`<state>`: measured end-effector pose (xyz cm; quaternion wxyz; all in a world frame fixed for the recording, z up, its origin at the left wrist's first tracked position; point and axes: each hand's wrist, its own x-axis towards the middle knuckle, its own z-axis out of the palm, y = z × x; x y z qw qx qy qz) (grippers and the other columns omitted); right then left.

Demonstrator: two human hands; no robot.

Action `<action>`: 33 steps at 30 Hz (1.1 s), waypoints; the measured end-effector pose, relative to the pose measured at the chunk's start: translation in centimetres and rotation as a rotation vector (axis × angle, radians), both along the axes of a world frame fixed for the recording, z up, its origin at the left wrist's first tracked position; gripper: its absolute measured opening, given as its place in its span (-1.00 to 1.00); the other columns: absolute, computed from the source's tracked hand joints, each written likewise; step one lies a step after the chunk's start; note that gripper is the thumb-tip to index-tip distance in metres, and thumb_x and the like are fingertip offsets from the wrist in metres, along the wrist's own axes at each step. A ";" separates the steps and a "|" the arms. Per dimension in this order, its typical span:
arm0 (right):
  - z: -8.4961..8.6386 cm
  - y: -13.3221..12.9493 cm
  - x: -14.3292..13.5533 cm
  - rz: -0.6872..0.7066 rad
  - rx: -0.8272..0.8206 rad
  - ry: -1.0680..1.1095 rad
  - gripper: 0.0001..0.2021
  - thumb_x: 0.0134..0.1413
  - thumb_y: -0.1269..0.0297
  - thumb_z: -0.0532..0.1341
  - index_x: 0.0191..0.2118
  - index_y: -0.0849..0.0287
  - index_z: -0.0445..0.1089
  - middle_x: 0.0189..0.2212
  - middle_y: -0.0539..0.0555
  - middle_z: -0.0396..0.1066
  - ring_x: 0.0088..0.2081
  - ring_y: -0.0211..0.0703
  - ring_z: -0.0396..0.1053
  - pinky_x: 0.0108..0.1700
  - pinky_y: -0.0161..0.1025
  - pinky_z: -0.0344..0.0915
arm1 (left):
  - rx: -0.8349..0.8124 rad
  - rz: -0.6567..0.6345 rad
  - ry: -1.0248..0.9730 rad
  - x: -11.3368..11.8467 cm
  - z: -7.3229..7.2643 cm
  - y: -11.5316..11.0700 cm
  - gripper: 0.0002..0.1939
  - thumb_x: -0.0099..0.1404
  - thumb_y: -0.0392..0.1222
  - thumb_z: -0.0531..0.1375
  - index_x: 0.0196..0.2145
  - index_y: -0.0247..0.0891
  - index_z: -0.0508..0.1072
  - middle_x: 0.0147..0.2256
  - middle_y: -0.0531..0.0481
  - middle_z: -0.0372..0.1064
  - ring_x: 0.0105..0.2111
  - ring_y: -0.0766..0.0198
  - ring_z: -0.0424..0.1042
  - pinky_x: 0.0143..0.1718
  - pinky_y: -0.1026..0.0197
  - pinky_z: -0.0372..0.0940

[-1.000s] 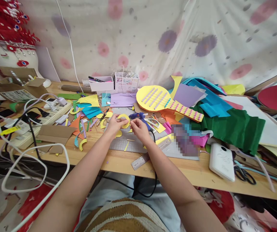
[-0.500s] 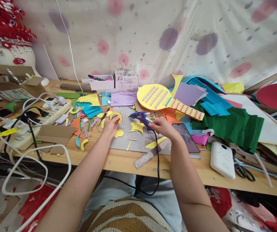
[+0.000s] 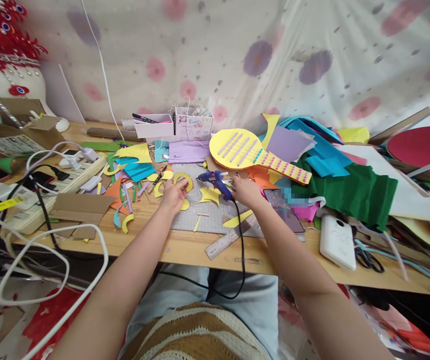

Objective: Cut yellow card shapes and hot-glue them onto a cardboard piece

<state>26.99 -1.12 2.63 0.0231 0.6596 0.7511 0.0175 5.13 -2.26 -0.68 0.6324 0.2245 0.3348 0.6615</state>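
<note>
A yellow foam or card ring (image 3: 189,182) is pinched between the thumb and fingers of my left hand (image 3: 175,193), over the grey cutting mat (image 3: 185,220). Beside it, a blue hot glue gun (image 3: 215,182) lies with its nozzle toward the ring and its black cord running down off the table. My right hand (image 3: 246,192) is just right of the glue gun, fingers curled down among small scraps; what they hold, if anything, is hidden. A yellow star-like offcut (image 3: 209,195) and a thin stick (image 3: 203,214) lie between the hands.
A yellow paper lute-like instrument (image 3: 233,145) lies behind my right hand. A metal ruler (image 3: 226,242) and a phone (image 3: 284,212) are at the right, with a white power bank (image 3: 337,241) and scissors (image 3: 368,258) beyond. Cables and a power strip (image 3: 68,185) crowd the left.
My right hand has moved slightly forward, from the glue gun's handle end toward the scraps behind it. My left hand still holds the ring. The view has shifted a little.
</note>
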 end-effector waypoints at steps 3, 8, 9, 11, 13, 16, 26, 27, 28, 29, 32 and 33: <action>0.2 -0.3 0.2 0.002 0.025 0.047 -0.61 0.04 0.07 0.10 -0.08 0.22 0.27 -0.14 0.26 0.37 -0.10 0.06 0.32 -0.18 -0.17 0.19 | 0.014 -0.027 -0.006 0.1 0.0 0.0 -0.72 -0.10 -0.39 0.29 -0.41 -0.27 0.30 -0.49 0.10 0.35 -0.44 0.36 0.40 -0.27 0.18 0.37; -0.3 -0.2 0.6 0.033 0.032 0.097 -0.64 0.04 0.14 0.11 -0.06 0.21 0.27 -0.11 0.24 0.36 -0.07 0.04 0.30 -0.15 -0.18 0.17 | -0.007 -0.014 -0.023 0.1 0.2 0.0 -0.75 -0.10 -0.39 0.29 -0.45 -0.28 0.30 -0.49 0.09 0.34 -0.44 0.38 0.40 -0.26 0.20 0.35; -0.4 -0.1 0.5 0.036 0.024 0.080 -0.62 0.03 0.12 0.12 -0.07 0.24 0.28 -0.14 0.26 0.37 -0.09 0.06 0.31 -0.15 -0.16 0.17 | -0.013 -0.005 -0.026 0.1 0.2 0.0 -0.76 -0.10 -0.39 0.29 -0.46 -0.28 0.30 -0.49 0.09 0.34 -0.45 0.39 0.39 -0.27 0.21 0.35; -0.7 0.1 0.4 0.029 0.011 0.033 -0.60 0.02 0.10 0.12 -0.10 0.30 0.29 -0.18 0.30 0.38 -0.11 0.08 0.31 -0.15 -0.15 0.17 | -0.028 0.013 -0.021 0.0 0.3 0.1 -0.76 -0.11 -0.38 0.30 -0.48 -0.28 0.30 -0.49 0.10 0.34 -0.46 0.40 0.39 -0.30 0.24 0.33; -1.0 0.2 0.3 0.020 0.008 0.010 -0.62 0.05 0.13 0.11 -0.10 0.33 0.29 -0.17 0.32 0.37 -0.11 0.08 0.31 -0.14 -0.15 0.16 | -0.041 0.035 -0.012 -0.1 0.3 0.1 -0.74 -0.12 -0.38 0.31 -0.48 -0.27 0.30 -0.49 0.11 0.33 -0.48 0.42 0.38 -0.33 0.27 0.32; -1.3 0.1 0.3 0.021 0.076 0.033 -0.65 0.05 0.21 0.09 -0.06 0.30 0.28 -0.13 0.29 0.34 -0.07 0.06 0.27 -0.11 -0.15 0.14 | -0.056 0.051 -0.017 -0.1 0.2 0.2 -0.73 -0.14 -0.38 0.32 -0.47 -0.27 0.31 -0.47 0.11 0.34 -0.49 0.42 0.37 -0.35 0.30 0.30; -0.5 -0.4 2.5 -0.115 0.357 0.277 -0.60 -0.01 0.29 0.08 0.00 0.22 0.23 -0.02 0.24 0.21 -0.09 0.01 0.23 -0.22 -0.22 0.17 | -0.084 0.088 -0.066 0.0 0.4 0.1 -0.74 -0.12 -0.41 0.30 -0.48 -0.28 0.29 -0.51 0.12 0.34 -0.50 0.43 0.37 -0.35 0.28 0.30; -0.2 -0.3 2.9 -0.154 0.368 0.341 -0.60 -0.01 0.25 0.09 -0.01 0.22 0.23 -0.04 0.24 0.22 -0.11 0.00 0.25 -0.23 -0.21 0.17 | -0.081 0.093 -0.070 0.0 0.4 0.1 -0.73 -0.13 -0.41 0.31 -0.48 -0.28 0.29 -0.51 0.12 0.33 -0.51 0.43 0.36 -0.35 0.28 0.30; 0.2 -0.2 3.1 -0.189 0.379 0.416 -0.60 -0.02 0.20 0.09 -0.03 0.22 0.23 -0.07 0.23 0.24 -0.13 -0.01 0.25 -0.24 -0.21 0.17 | -0.076 0.097 -0.071 0.0 0.3 0.2 -0.73 -0.13 -0.41 0.31 -0.48 -0.28 0.30 -0.52 0.13 0.33 -0.51 0.44 0.36 -0.36 0.29 0.30; 0.7 -0.1 3.2 -0.213 0.389 0.498 -0.60 -0.02 0.16 0.09 -0.05 0.22 0.23 -0.11 0.22 0.26 -0.16 -0.03 0.26 -0.26 -0.22 0.17 | -0.069 0.101 -0.068 -0.1 0.2 0.2 -0.73 -0.13 -0.40 0.31 -0.47 -0.29 0.30 -0.52 0.13 0.34 -0.51 0.44 0.36 -0.36 0.29 0.30; 2.6 -0.5 2.7 -0.210 0.436 0.715 -0.62 -0.02 0.08 0.07 -0.12 0.21 0.22 -0.25 0.15 0.32 -0.28 -0.12 0.27 -0.29 -0.24 0.17 | -0.065 0.121 -0.051 -0.2 -0.1 0.5 -0.72 -0.14 -0.38 0.33 -0.47 -0.29 0.31 -0.52 0.13 0.34 -0.51 0.45 0.37 -0.37 0.32 0.29; 3.3 -0.8 2.1 -0.183 0.435 0.757 -0.64 -0.01 0.05 0.06 -0.15 0.20 0.22 -0.29 0.12 0.33 -0.33 -0.16 0.26 -0.31 -0.26 0.16 | -0.067 0.131 -0.050 -0.3 -0.2 0.5 -0.72 -0.14 -0.38 0.33 -0.47 -0.29 0.31 -0.53 0.14 0.34 -0.52 0.45 0.37 -0.38 0.33 0.28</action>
